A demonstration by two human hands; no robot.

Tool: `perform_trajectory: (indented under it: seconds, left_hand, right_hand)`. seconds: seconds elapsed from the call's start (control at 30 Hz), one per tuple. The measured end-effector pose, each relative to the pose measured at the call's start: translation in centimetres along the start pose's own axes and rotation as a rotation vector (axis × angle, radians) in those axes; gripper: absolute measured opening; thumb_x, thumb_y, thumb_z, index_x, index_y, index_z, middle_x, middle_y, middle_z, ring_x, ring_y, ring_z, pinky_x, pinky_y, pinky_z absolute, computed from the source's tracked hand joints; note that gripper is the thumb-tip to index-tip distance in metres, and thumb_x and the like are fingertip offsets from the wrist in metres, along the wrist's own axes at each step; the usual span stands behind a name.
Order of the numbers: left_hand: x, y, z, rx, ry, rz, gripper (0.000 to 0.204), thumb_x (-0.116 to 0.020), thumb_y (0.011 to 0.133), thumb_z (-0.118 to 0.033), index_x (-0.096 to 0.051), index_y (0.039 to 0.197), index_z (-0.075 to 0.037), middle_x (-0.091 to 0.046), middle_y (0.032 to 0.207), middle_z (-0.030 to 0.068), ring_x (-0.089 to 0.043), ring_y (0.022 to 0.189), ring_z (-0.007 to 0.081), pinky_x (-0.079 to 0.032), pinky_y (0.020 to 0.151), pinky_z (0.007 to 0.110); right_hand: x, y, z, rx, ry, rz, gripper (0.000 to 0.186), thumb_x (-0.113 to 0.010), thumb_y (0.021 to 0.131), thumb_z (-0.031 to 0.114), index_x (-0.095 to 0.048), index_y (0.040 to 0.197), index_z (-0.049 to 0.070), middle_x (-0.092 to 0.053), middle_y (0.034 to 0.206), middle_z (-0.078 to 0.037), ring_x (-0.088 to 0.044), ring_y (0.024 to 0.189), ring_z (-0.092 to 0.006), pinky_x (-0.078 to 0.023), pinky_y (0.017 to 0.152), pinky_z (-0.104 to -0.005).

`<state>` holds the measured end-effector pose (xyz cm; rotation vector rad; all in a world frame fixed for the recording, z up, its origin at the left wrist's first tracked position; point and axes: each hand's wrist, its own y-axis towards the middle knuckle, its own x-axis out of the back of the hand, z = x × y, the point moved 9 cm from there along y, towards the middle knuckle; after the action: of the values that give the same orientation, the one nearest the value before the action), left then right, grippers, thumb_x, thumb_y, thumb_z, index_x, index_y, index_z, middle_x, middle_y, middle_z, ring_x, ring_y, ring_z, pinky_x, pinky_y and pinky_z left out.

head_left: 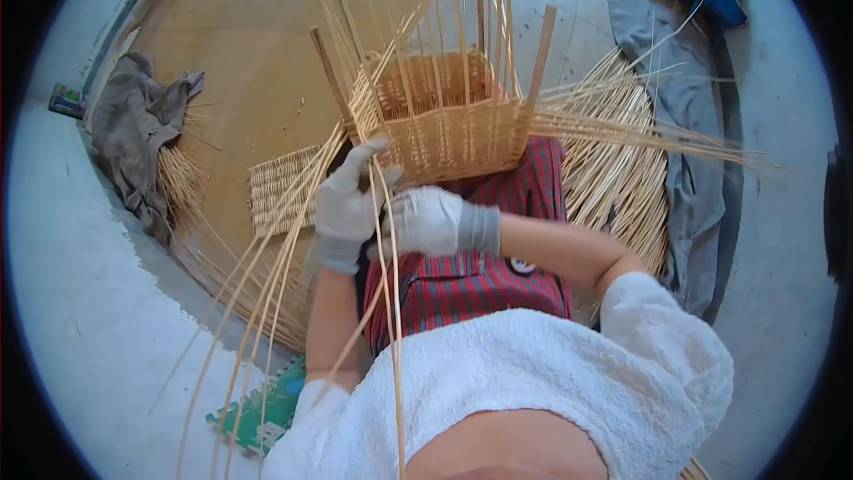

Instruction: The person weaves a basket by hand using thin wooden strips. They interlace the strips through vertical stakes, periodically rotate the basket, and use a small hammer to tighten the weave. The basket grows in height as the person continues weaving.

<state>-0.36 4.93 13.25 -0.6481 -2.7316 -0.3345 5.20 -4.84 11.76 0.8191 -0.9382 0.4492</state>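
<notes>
The basket [458,144] sits by the red cloth's [475,292] far edge. At its near left corner, the left hand [346,200] grips canes [396,338]; the right hand [428,220] curls close by, grip unclear. Best draw each cane snug.

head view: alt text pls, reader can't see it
White-gloved left hand and right hand handle long pale wicker strands at the near left corner of a rectangular tan woven basket. Red striped fabric covers the lap; thin tan canes are piled right.
</notes>
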Motion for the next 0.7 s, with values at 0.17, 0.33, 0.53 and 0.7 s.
perform_trajectory:
  seconds: [0.17, 0.33, 0.53, 0.7]
  left_hand:
    - [1.6, -3.3, 7.1, 0.049, -0.432, -0.402, 0.052, -0.047, 0.108, -0.046, -0.062, 0.115, 0.002, -0.068, 0.083, 0.0096, -0.067, 0.073, 0.0172, -0.057, 0.070, 0.028]
    - [-3.0, -3.3, 9.5, -0.018, -0.420, -0.247, 0.047, -0.044, 0.109, -0.041, -0.056, 0.132, -0.001, -0.066, 0.113, 0.0144, -0.067, 0.099, 0.0217, -0.057, 0.083, 0.032]
    - [-5.3, 7.3, 4.6, 0.004, 0.025, -0.026, 0.035, -0.053, 0.106, -0.011, -0.056, 0.140, -0.008, -0.065, 0.125, 0.0085, -0.059, 0.121, 0.0210, -0.047, 0.104, 0.031]
    - [-8.3, 7.8, 6.1, 0.235, -0.181, 0.043, 0.026, -0.051, 0.108, -0.012, -0.060, 0.132, -0.006, -0.065, 0.117, 0.0057, -0.059, 0.108, 0.0166, -0.046, 0.100, 0.031]
  right_hand:
    - [10.4, 0.2, -9.2, -0.625, -0.195, -0.700, 0.034, -0.063, 0.079, -0.001, -0.065, 0.111, 0.010, -0.069, 0.086, -0.010, -0.070, 0.074, -0.0237, -0.056, 0.062, -0.0365]
    - [7.4, -11.6, -16.5, -0.719, 0.698, -1.443, 0.013, -0.056, 0.100, -0.002, -0.060, 0.109, 0.007, -0.071, 0.098, -0.004, -0.068, 0.089, -0.0139, -0.055, 0.067, -0.0279]
    - [8.4, -8.5, -16.3, -0.942, 0.634, -1.203, 0.025, -0.058, 0.096, -0.005, -0.060, 0.118, 0.009, -0.071, 0.107, -0.009, -0.070, 0.095, -0.0202, -0.058, 0.076, -0.0330]
    - [13.8, 0.9, -18.3, -0.782, -0.195, -0.676, 0.060, -0.057, 0.095, 0.005, -0.043, 0.152, 0.017, -0.064, 0.131, -0.014, -0.067, 0.110, -0.0302, -0.056, 0.091, -0.0443]
